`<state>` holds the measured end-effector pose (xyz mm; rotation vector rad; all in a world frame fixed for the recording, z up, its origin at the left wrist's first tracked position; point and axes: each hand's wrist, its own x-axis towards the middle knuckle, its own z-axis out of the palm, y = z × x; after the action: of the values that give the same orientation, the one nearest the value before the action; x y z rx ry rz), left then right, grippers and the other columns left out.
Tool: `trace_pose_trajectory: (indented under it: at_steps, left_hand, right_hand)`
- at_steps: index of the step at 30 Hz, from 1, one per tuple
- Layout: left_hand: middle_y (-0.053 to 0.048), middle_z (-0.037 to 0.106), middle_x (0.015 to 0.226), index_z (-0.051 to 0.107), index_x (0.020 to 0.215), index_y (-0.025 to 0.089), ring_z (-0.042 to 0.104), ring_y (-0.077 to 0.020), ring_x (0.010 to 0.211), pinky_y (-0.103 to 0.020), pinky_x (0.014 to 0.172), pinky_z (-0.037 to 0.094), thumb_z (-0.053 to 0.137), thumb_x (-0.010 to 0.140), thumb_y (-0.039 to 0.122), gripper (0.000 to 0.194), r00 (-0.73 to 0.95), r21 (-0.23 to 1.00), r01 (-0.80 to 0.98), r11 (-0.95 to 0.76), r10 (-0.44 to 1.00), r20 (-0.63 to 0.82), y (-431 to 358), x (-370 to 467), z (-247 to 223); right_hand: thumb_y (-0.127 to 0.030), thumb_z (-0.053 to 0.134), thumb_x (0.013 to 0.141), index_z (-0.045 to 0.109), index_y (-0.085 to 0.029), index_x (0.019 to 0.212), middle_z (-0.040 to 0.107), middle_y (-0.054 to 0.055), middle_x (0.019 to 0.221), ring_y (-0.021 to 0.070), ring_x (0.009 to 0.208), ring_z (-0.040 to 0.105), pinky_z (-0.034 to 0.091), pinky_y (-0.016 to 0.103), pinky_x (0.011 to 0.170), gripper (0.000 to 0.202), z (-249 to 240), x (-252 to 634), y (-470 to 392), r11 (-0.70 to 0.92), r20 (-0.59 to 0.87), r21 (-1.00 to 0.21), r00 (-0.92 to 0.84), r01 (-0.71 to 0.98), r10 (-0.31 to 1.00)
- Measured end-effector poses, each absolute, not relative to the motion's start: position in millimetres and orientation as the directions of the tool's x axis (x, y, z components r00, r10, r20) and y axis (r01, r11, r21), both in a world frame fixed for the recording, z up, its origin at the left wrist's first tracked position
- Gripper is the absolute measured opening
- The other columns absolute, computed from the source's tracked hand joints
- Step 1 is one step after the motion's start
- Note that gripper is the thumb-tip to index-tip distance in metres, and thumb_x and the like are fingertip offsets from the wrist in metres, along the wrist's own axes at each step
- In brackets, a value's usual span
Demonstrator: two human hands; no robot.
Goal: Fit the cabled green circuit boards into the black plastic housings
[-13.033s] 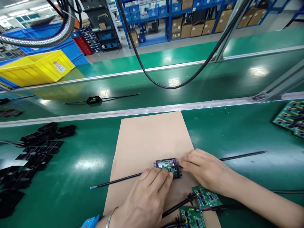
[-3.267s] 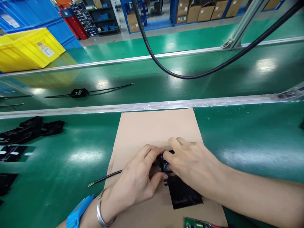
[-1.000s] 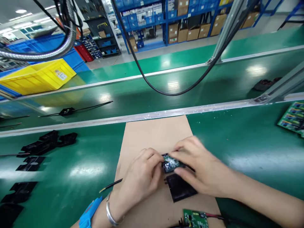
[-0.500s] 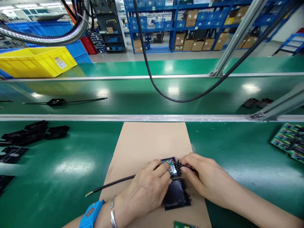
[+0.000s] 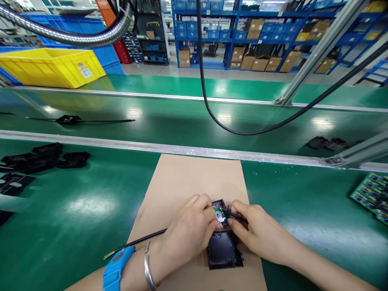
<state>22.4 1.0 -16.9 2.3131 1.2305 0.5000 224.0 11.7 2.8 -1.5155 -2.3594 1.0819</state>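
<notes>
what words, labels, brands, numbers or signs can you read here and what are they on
No text reads clearly anywhere.
White label on the yellow bin: print too small and blurred.
Cardboard boxes on the blue shelving: faint marks, unreadable.
Small pale tag on the shelving's upper beam: too small.
Circuit board in the small black case: any markings too tiny to tell.

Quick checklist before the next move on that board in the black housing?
1. Left hand steadying the black housing: ok, fingers at its left side.
2. Right hand holding the black cable: ok, pinched beside the housing's right end.
3. Cable seated in the housing: cannot tell, too small.
4. Circuit board covered: not ok, exposed.
5. Black shell within reach: ok, on the cardboard beside the housing.
</notes>
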Motion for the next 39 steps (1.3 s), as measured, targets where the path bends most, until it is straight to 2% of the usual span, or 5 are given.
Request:
trace_pose_trajectory:
  at_steps: [12, 18, 25, 32, 39]
  left_hand:
    - [-0.005, 0.053, 0.088, 0.069, 0.079, 0.021, 0.050, -0.0184, 0.082, -0.029, 0.069, 0.045, 0.051, 0.086, 0.008, 0.023, 0.589, 0.551, 0.639, -0.537, 0.802, 0.098, 12, 19, -16]
    - [-0.004, 0.053, 0.087, 0.066, 0.076, 0.020, 0.050, -0.0169, 0.080, -0.027, 0.067, 0.043, 0.050, 0.087, 0.005, 0.025, 0.600, 0.500, 0.655, -0.567, 0.792, 0.113, 9, 21, -16]
    - [-0.003, 0.054, 0.089, 0.065, 0.075, 0.020, 0.050, -0.0163, 0.081, -0.026, 0.066, 0.043, 0.053, 0.084, 0.002, 0.023, 0.614, 0.503, 0.642, -0.579, 0.781, 0.115, 7, 20, -18]
    - [-0.001, 0.057, 0.090, 0.061, 0.100, 0.022, 0.050, -0.0172, 0.080, -0.027, 0.068, 0.044, 0.050, 0.087, 0.001, 0.027, 0.627, 0.484, 0.667, -0.566, 0.778, 0.046, 7, 18, -8]
    - [-0.008, 0.056, 0.099, 0.059, 0.114, 0.011, 0.050, -0.0240, 0.084, -0.037, 0.068, 0.049, 0.050, 0.083, 0.002, 0.034, 0.707, 0.258, 0.693, -0.674, 0.705, -0.055, -3, 29, 3]
  right_hand:
    - [-0.021, 0.047, 0.088, 0.042, -0.023, 0.073, 0.049, -0.005, 0.063, 0.0136, 0.058, 0.046, 0.033, 0.026, 0.055, 0.016, 2, 227, 13, 0.185, -0.282, -0.655, -0.464, 0.733, 0.840]
    - [-0.019, 0.039, 0.094, 0.052, -0.021, 0.083, 0.056, 0.001, 0.078, 0.0154, 0.072, 0.052, 0.038, 0.028, 0.065, 0.017, 13, 236, 22, 0.372, -0.132, -0.663, -0.591, 0.650, 0.796]
    - [-0.014, 0.038, 0.093, 0.045, -0.021, 0.071, 0.048, -0.003, 0.067, 0.0128, 0.064, 0.045, 0.035, 0.025, 0.062, 0.025, 13, 236, 45, 0.456, -0.215, -0.655, -0.727, 0.602, 0.652]
    - [-0.006, 0.040, 0.081, 0.043, -0.020, 0.063, 0.045, -0.004, 0.057, 0.0114, 0.055, 0.039, 0.030, 0.025, 0.056, 0.023, 12, 232, 48, 0.549, -0.256, -0.488, -0.713, 0.679, 0.653]
    - [-0.014, 0.052, 0.070, 0.055, -0.020, 0.059, 0.061, 0.004, 0.058, 0.0152, 0.051, 0.051, 0.023, 0.028, 0.048, 0.013, 13, 215, 51, 0.551, -0.302, -0.277, -0.616, 0.787, 0.727]
